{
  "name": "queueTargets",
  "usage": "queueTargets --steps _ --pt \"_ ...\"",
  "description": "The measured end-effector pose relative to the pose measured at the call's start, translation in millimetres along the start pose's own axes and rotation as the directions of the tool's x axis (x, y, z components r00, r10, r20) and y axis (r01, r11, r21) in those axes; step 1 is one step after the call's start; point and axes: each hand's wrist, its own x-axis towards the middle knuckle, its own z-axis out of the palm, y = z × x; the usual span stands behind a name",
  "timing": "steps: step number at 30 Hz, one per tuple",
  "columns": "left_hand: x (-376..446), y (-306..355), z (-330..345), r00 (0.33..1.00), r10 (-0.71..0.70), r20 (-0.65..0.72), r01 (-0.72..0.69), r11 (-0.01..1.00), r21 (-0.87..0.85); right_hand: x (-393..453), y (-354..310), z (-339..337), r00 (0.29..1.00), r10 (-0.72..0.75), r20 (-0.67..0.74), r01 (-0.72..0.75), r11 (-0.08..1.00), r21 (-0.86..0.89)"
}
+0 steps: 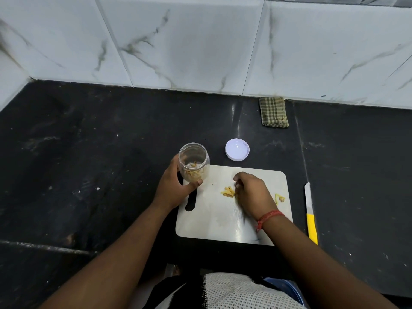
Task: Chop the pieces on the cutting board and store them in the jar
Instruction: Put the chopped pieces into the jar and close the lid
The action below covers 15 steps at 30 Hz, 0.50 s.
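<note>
No readable writing anywhere. White rounded plastic cutting board (225, 219) sits near the black counter's front edge. Left hand (172, 188) grips clear open plastic jar (193, 162) over the board's far-left corner. Right hand (253, 192), fingers curled, pinches at yellow chopped pieces (228, 192) mid-board. Yellow-handled knife (310, 212) lies just right of the board, round white lid (237, 149) beyond it.

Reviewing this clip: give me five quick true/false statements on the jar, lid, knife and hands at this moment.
1. The left hand holds the jar. True.
2. The lid is on the jar. False: it lies on the counter behind the cutting board.
3. The knife is in the right hand. False: it lies on the counter beside the board.
4. The jar already contains some pieces. True.
5. The chopped pieces remain on the board. True.
</note>
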Motion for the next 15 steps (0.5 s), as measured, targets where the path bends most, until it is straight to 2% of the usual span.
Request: queueTargets --steps 3,7,12,15 --pt "1 1 0 1.0 -0.007 -0.004 0.007 1.0 0.012 -2 1 1 0.986 -0.15 0.075 0.155 0.986 -0.068" --pt "1 1 0 1.0 -0.001 -0.003 0.001 1.0 0.006 -11 9 8 0.908 -0.369 0.2 0.416 0.854 -0.313" --pt "1 2 1 1.0 -0.003 -0.006 0.003 1.0 0.017 -15 10 14 0.858 -0.475 0.197 0.513 0.765 -0.39" --pt "1 1 1 1.0 -0.001 -0.005 0.001 1.0 0.015 -15 9 13 0.843 -0.517 0.15 0.53 0.751 -0.392"
